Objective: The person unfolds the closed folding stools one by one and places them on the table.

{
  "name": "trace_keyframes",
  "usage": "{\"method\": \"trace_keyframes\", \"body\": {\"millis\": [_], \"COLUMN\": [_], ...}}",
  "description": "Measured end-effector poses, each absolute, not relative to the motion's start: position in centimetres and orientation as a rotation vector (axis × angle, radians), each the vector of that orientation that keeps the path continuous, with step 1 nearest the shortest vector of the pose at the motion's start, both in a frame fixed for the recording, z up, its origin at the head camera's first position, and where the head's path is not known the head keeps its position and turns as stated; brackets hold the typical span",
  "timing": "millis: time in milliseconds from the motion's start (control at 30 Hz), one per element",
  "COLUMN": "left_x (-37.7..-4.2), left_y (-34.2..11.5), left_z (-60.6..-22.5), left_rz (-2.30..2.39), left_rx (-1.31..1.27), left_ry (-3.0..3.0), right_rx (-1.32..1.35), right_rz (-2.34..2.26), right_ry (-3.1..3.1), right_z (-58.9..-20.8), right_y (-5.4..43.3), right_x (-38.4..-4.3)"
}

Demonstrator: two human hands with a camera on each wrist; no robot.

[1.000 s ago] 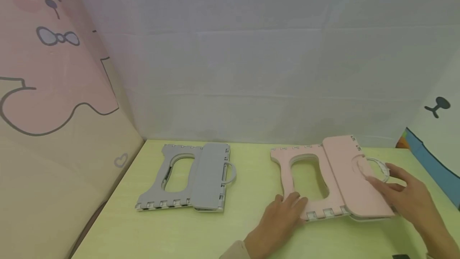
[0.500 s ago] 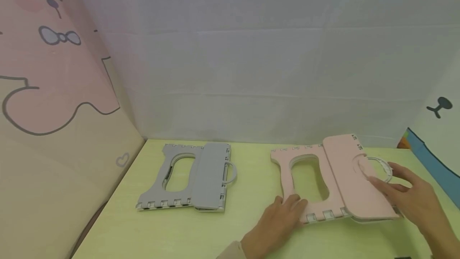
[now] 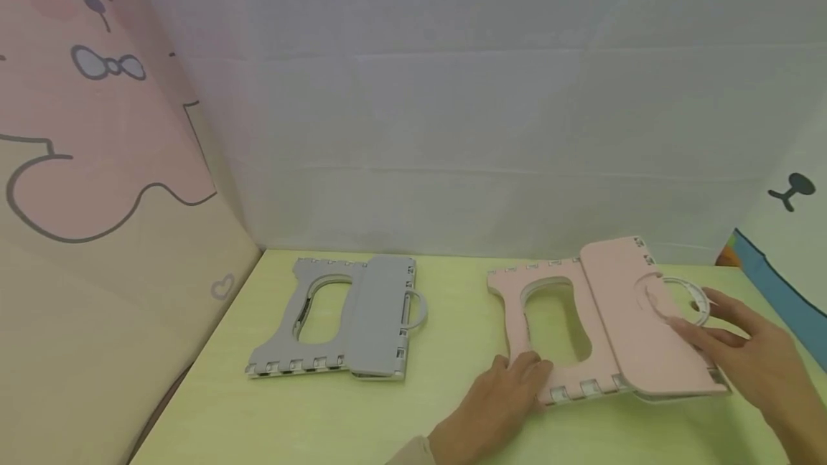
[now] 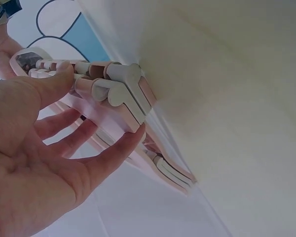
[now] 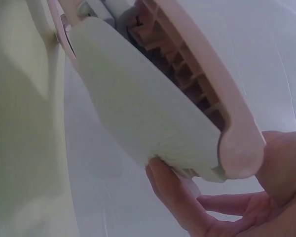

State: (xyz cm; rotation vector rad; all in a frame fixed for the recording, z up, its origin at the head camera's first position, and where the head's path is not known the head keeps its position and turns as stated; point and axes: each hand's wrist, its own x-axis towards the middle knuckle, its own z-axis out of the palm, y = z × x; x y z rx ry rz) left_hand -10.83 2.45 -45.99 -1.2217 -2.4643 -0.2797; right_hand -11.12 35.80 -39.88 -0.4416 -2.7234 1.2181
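Note:
A pink folding step stool, folded flat, lies at the right of the table in the head view, its right side tilted up off the surface. My left hand grips its near left leg corner; in the left wrist view the thumb lies over the hinged edge, opposite the fingers. My right hand pinches the stool's right edge by its white loop handle. In the right wrist view a fingertip presses the white underside. A grey folding step stool lies flat to the left, untouched.
The light yellow-green table meets a white cloth at its back edge. Cloths with cartoon prints hang at the left and right sides. Table surface shows between the two stools.
The pink stool's right side has risen and shifted slightly right, with my right hand moving along with it. My left hand has stayed at the leg corner. The grey stool has not moved.

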Motion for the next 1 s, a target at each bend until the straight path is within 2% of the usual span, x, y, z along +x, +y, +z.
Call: {"method": "trace_keyframes", "body": {"millis": [467, 1000], "left_x": [-10.7, -10.1], "left_y": [2.0, 2.0], "left_z": [-45.8, -45.6], "left_rz": [-0.395, -0.673], "left_rx": [-1.288, -1.246], "left_ry": [-2.489, -2.601], "right_rx": [-0.489, -0.584], "right_rz": [1.508, 1.563], "right_ry": [-2.509, -2.472], "right_z": [-38.9, -37.7], "right_y": [34.6, 34.1], "right_x": [-10.1, -9.4]}}
